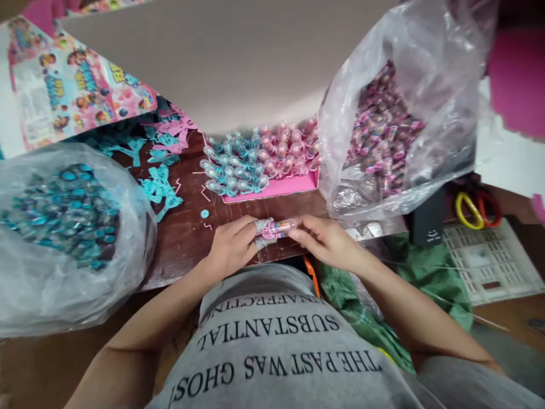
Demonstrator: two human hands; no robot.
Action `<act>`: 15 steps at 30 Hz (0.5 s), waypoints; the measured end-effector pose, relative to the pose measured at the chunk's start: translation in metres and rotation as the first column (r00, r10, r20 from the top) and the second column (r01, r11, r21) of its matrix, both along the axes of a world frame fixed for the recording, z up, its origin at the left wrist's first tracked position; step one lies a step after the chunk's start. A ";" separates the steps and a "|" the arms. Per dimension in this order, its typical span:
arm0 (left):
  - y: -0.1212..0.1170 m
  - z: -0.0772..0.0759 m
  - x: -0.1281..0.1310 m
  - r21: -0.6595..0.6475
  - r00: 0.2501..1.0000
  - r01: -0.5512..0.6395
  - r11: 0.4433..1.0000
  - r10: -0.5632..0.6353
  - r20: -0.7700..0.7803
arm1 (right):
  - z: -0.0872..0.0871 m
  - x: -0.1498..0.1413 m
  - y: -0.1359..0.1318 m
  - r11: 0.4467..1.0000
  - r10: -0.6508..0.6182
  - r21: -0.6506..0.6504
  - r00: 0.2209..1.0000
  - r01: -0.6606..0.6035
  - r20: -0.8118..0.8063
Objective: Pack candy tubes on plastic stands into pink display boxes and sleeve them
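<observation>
Near the table's front edge, my left hand [232, 248] is closed on the pink end of a small clear pink-capped tube [281, 228] with coloured bits inside. Its thumb and a finger have whitish wrapping on their tips. My right hand [327, 241] pinches the tube's clear rounded end. The tube lies level between both hands. Just behind them stands a pink display box [275, 187], filled with rows of small clear pieces, blue ones [232, 170] on the left and pink ones [289, 149] on the right.
A plastic bag [136, 250] of blue-capped tubes stands left, another bag [447, 122] of pink tubes right. Blue plastic pieces [159, 190] and a small blue disc [205, 213] lie on the table [183, 250]. Scissors [469, 210] and a black box [428, 218] are at right.
</observation>
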State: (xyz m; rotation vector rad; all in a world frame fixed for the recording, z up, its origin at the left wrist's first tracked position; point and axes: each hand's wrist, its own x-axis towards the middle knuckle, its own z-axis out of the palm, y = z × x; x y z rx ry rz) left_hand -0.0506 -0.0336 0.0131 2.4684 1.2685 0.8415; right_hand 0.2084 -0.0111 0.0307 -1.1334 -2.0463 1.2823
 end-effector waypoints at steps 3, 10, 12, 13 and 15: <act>-0.001 -0.002 0.009 -0.016 0.999 -0.051 0.999 0.051 0.001 | 0.003 -0.002 0.004 0.997 0.044 0.066 0.999 -0.043 -0.016; 0.028 0.003 -0.007 0.231 0.980 -0.176 0.957 0.192 -0.049 | 0.022 0.020 0.056 0.886 -0.123 0.464 0.959 -0.010 0.256; 0.043 0.002 -0.012 0.232 0.973 -0.180 0.956 0.208 -0.104 | 0.027 0.020 0.075 0.867 -0.110 0.484 0.900 -0.120 0.422; 0.048 0.001 -0.012 0.235 0.970 -0.168 0.957 0.203 -0.136 | 0.029 0.018 0.083 0.864 -0.080 0.468 0.867 -0.185 0.492; 0.053 0.000 -0.009 0.250 0.961 -0.142 0.958 0.193 -0.195 | 0.032 0.011 0.094 0.854 -0.011 0.423 0.803 -0.302 0.596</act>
